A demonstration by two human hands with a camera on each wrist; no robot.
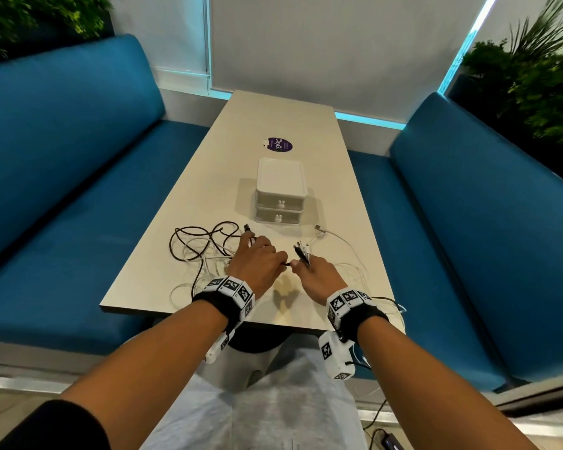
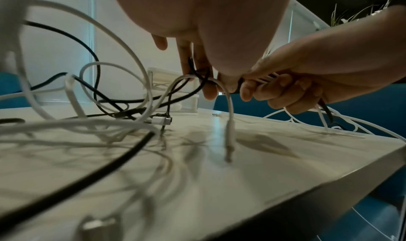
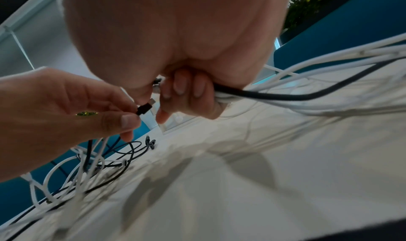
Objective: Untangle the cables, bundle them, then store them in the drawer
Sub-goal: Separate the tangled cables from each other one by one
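Observation:
On the table, a tangle of black and white cables [image 1: 202, 251] lies left of my hands. My left hand [image 1: 281, 263] pinches the black cable's USB plug [image 3: 144, 108] between thumb and forefinger, right beside the right hand. The rest of that black cable [image 2: 197, 74] loops under the left fingers [image 2: 186, 57]. My right hand [image 1: 301, 264] grips a bundle of cable ends [image 1: 303, 251], white ones and a black one, with its fingers [image 3: 189, 92] curled round them. Their lengths [image 3: 307, 95] trail off to the right. The white two-drawer unit [image 1: 280, 196] stands just beyond the hands, both drawers closed.
The pale table [image 1: 273, 125] is narrow, with blue bench seats [image 1: 78, 222] on both sides. A round purple sticker [image 1: 277, 145] lies behind the drawer unit. White cables [image 1: 355, 271] spread to the table's right edge and hang over its near corner. Plants stand at the back corners.

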